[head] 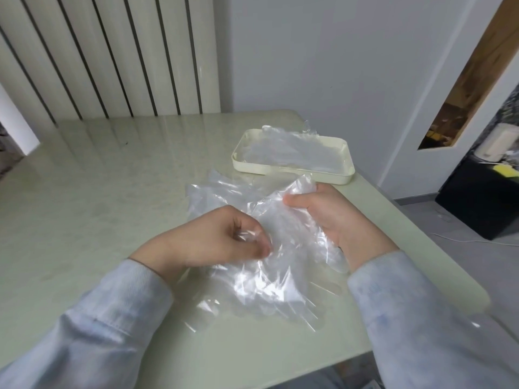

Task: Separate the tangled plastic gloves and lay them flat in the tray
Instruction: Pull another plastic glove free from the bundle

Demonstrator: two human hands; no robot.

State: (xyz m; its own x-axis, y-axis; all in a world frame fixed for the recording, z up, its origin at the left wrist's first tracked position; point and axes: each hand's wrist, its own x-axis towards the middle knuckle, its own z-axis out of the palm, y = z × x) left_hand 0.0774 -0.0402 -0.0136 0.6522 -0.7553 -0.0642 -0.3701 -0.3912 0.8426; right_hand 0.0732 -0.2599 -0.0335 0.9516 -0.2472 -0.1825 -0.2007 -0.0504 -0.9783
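The left half of the surface [84,192] lies bare from the near edge back to the slatted panel [112,51], giving a hand open passage there. Between the tangled gloves [266,276] and the tray [292,172] only a narrow bare strip shows, and the tray's raised rim stands across the far right, near the wall [309,66]. The surface ends just right of the right hand [331,217], and the tangled gloves fill the room between it and the left hand [224,240]
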